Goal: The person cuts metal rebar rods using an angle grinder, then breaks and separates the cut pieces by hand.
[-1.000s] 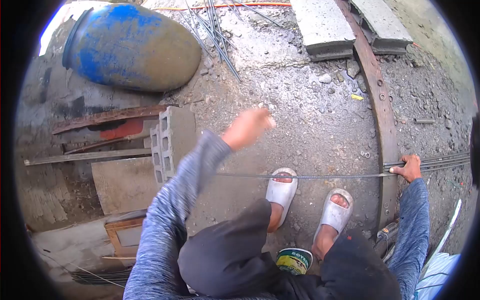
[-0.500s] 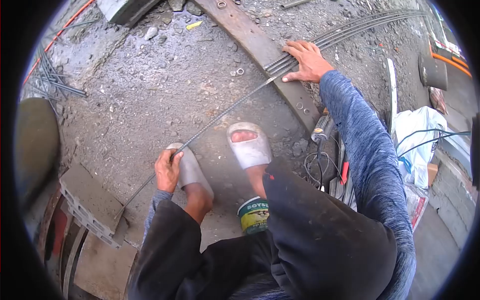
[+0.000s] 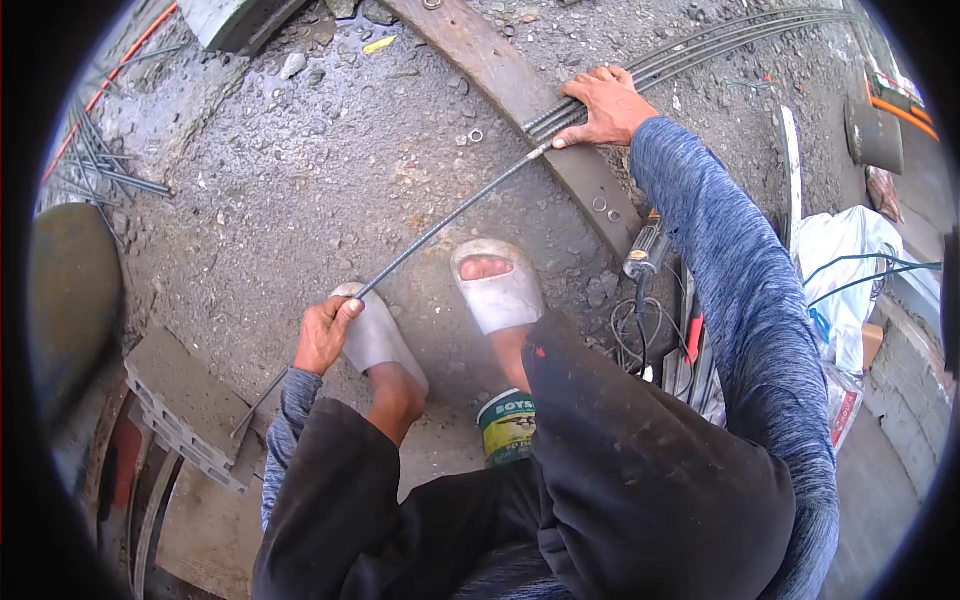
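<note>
My left hand [image 3: 322, 335] is closed round a thin ribbed steel rebar [image 3: 440, 225], holding it above the ground beside my left slipper. This rebar runs diagonally from near the hollow block [image 3: 190, 400] at lower left up to the wooden plank [image 3: 500, 80]. Over the plank, my right hand [image 3: 605, 108] grips a bundle of rebars [image 3: 700, 52], its fingers wrapped over them. The bundle's cut ends stick out to the left of that hand. My right thumb lies close to the upper end of the single rebar; whether they touch I cannot tell.
A corded power tool [image 3: 645, 250] lies right of the plank's near end. Between my legs stands a paint can [image 3: 507, 425]. Metal rings [image 3: 600, 204] rest on the plank. Cut rods [image 3: 110, 165] are piled at left, and a white plastic bag [image 3: 850, 270] sits at right.
My right hand's fingers have curled further round the rebar bundle. My left hand has turned slightly and shifted a little left along the single rebar. The view has tilted a little.
</note>
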`<state>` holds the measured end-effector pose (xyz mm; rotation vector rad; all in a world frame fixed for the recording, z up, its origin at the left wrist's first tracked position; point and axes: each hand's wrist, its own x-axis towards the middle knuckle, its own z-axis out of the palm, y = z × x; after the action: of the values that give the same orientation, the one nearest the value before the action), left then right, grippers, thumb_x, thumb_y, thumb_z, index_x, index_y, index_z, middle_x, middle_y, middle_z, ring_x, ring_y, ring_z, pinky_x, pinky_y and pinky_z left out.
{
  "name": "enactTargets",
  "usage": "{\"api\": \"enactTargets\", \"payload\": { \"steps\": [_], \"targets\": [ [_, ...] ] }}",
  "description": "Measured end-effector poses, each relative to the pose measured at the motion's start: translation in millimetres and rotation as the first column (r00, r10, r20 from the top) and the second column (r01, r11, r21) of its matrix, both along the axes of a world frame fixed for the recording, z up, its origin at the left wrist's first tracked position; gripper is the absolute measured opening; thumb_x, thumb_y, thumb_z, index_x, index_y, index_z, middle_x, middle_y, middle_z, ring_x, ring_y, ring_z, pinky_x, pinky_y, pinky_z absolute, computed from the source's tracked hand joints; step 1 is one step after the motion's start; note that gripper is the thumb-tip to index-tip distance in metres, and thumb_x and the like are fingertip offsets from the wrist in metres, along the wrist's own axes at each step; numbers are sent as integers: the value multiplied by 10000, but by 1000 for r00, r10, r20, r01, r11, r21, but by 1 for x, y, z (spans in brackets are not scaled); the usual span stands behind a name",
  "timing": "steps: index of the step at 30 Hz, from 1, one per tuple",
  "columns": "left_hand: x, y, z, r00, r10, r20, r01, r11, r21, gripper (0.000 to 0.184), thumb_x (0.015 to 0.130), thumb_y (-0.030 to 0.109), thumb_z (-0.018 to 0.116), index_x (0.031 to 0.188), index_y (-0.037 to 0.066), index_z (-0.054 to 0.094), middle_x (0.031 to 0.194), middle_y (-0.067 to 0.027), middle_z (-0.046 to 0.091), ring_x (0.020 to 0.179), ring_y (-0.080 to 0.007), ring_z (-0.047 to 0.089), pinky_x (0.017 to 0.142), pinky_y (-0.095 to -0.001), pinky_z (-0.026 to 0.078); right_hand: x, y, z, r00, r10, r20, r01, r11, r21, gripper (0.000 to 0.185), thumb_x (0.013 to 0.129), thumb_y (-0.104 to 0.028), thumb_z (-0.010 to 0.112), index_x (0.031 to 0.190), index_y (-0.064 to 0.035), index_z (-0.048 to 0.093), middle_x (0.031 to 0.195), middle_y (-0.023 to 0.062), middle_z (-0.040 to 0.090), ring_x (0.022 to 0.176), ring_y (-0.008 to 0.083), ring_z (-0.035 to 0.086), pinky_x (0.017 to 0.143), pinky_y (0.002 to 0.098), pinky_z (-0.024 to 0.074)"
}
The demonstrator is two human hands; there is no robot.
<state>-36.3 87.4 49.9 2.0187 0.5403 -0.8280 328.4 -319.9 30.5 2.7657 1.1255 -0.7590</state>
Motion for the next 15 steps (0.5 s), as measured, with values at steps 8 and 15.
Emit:
{"api": "enactTargets", "payload": {
  "steps": [8,15],
  "targets": [
    [-60,40,7,993,-67,98,46,979,201,503,996,429,612,834,-46,655,665,-224,543,615,-241,557,599,-423,439,8,7,11,996,11,-90,-17,997,-75,946,687,-798,702,1281,-66,623,1208,151,631,1289,356,491,1171,567,215],
    [-31,33,97,997,-52,-57,62,980,192,554,998,458,600,783,-46,682,613,-201,582,597,-255,592,598,-408,459,10,8,9,993,-24,-115,11,994,-108,940,706,-810,671,1309,-90,634,1239,135,660,1303,334,497,1143,606,238]
  ]
}}
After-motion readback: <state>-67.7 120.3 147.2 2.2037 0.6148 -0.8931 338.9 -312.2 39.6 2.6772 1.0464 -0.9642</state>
